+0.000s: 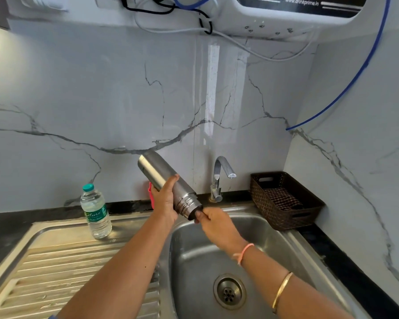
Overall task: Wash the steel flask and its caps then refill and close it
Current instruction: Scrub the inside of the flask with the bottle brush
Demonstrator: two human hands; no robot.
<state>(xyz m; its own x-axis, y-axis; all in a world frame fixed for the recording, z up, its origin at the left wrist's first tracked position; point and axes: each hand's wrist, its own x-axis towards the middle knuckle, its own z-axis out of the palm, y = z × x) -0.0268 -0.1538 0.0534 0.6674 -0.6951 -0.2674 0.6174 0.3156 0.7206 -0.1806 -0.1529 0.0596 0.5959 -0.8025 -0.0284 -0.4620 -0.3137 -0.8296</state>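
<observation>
While your left hand [165,201] wraps the mid-body of the cylindrical brushed-steel flask [152,169], tilted mouth-down over the stainless sink basin [194,261], your right hand [217,223] pinches something dark at its mouth, unclear what. Judged rigid, smooth and slippery wet: grip the body.

Pretty bright on my feed: white glare streak down the wall [212,88], warm glow top-left, edges bowed by the wide lens.

Plastic water bottle [96,212] stood at centre left. Brown woven basket [274,214] at right held a checked cloth [281,199]. Water purifier [274,24] hung upper right.
</observation>
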